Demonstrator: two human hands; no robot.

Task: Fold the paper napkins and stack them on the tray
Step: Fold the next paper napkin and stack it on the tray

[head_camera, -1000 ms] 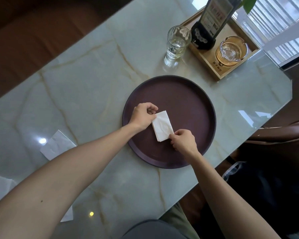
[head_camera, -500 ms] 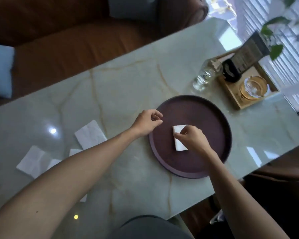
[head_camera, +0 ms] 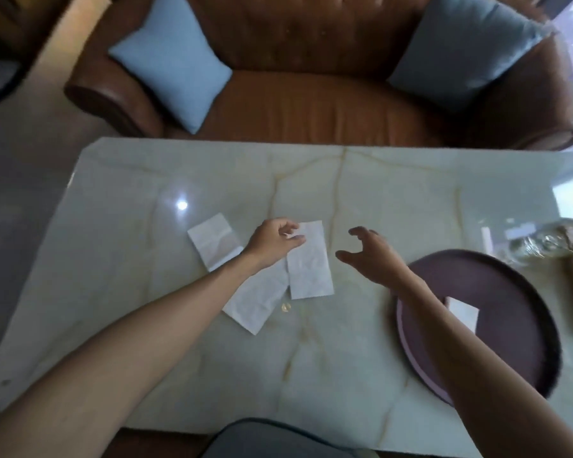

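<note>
Change since earlier: both hands have left the tray; half a second ago the right hand was on the folded napkin there, and now both are over the loose napkins further left on the table.
Sofa (head_camera: 311, 104): brown leather, beyond the table's far edge, with a blue cushion (head_camera: 172, 61) at each end.
Table (head_camera: 311, 365): pale marble with tan veins, carrying everything below.
Tray (head_camera: 516, 312): round, dark purple, at the right, partly behind the right forearm.
Loose napkins: three white sheets left of the tray. The middle napkin (head_camera: 310, 266) lies flat, overlapping the near napkin (head_camera: 255, 302); the far-left napkin (head_camera: 212, 242) lies just beside the left wrist.
Left hand (head_camera: 272, 244): fingers curled, thumb and fingertips pinching the top left corner of the middle napkin.
Right hand (head_camera: 374, 256): over the table between the middle napkin and the tray, fingers spread and bent like a claw, holding nothing.
Folded napkin (head_camera: 462, 314): small white rectangle lying flat inside the tray, its left edge hidden by the right forearm.
Far right edge: blurred glassware and a wooden holder, too smeared to tell apart.
</note>
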